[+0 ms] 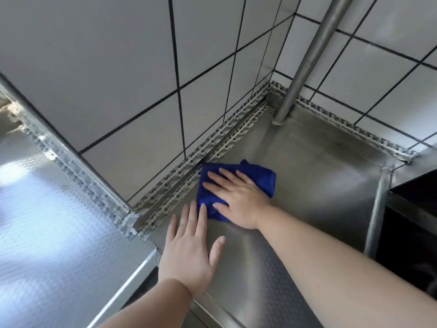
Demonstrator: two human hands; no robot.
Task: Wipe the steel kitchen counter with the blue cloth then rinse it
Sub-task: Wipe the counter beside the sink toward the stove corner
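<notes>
On the steel table (pixel 295 162), near the corner where two tiled walls meet: one blue cloth (pixel 257 178), folded into a rough pad, lying flat on the metal just beside the perforated steel trim (pixel 212 147) that runs along the foot of the left wall. Right hand (pixel 238 197): palm down on the cloth, fingers straight and spread, pressing it against the table; cloth shows beyond the fingertips and past the knuckles on the far side. Left hand (pixel 189 252): palm down on the bare steel nearer the front edge, fingers straight and slightly apart, thumb out to the side, with the tip of one finger at the near edge of the cloth; whether it touches the fabric cannot be told. Both forearms bare. Walls (pixel 106 67): white square tiles with dark grout. Round steel post (pixel 305 60): upright, footed on the table in the far corner. Second steel surface (pixel 47 221): to the left, dimpled finish, bright glare across it. Dark recess (pixel 413 221): at the right, beyond a raised steel lip; its contents cannot be made out.
</notes>
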